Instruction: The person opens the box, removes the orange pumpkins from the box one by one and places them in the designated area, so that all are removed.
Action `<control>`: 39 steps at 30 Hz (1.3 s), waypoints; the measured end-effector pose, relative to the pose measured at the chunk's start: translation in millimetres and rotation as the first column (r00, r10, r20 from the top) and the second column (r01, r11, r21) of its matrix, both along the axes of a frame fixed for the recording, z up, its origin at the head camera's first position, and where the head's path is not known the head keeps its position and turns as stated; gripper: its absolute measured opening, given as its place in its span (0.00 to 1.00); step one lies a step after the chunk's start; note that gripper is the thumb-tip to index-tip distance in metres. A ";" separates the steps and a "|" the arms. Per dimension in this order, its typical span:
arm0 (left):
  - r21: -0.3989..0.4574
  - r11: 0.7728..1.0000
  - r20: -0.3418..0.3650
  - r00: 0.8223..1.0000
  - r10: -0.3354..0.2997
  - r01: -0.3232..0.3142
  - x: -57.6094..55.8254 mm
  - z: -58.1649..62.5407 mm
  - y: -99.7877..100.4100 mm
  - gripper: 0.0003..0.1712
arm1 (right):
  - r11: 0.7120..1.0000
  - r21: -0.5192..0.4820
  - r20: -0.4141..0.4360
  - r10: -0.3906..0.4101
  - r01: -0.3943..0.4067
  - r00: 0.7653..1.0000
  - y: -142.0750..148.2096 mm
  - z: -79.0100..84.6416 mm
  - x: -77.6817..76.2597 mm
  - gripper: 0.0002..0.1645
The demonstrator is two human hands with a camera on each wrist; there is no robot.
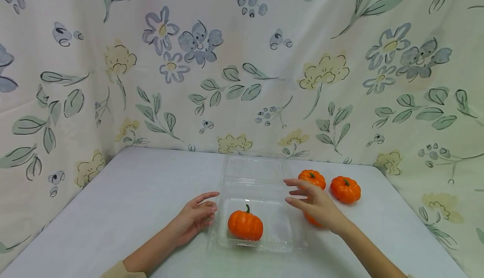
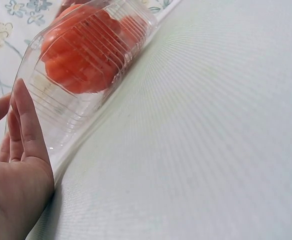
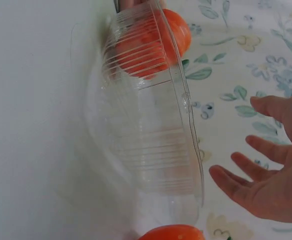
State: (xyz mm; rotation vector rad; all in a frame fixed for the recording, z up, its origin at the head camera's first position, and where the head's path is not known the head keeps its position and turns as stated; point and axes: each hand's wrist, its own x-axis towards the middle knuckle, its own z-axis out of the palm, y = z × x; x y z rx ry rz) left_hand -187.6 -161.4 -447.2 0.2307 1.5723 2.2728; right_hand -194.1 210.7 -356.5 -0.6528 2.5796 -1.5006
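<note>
A clear plastic clamshell box (image 1: 274, 215) lies on the white table with its lid (image 1: 253, 169) folded back toward the curtain. One orange pumpkin (image 1: 245, 226) with a green stem sits in the left part of its base. My left hand (image 1: 194, 219) is at the box's left side, with straight fingers (image 2: 30, 125) right at the rim. Over the box's right edge hovers my right hand (image 1: 319, 205), fingers spread and nothing between them. A pumpkin (image 1: 313, 219) beside the box is mostly hidden beneath that hand.
Two more orange pumpkins, one nearer (image 1: 311, 178) the lid and one farther right (image 1: 345, 190), stand on the table (image 1: 151, 194). A floral curtain (image 1: 242, 59) hangs behind the table and along both sides.
</note>
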 end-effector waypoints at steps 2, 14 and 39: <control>0.001 1.000 0.000 1.000 -0.001 0.001 0.3 0.4 0.1 0.28 | 1.000 -0.005 0.006 0.021 -0.021 1.000 -3.2 -0.5 -0.1 0.30; 0.002 1.000 0.010 1.000 0.001 -0.001 1.4 0.9 -0.3 0.26 | 0.996 0.029 0.066 0.083 -0.085 0.994 -20.7 -7.6 0.0 0.29; 0.013 1.000 0.010 1.000 -0.005 0.004 0.8 -0.4 -0.7 0.25 | 0.969 0.022 0.206 0.237 -0.247 0.950 -63.2 -25.3 4.7 0.31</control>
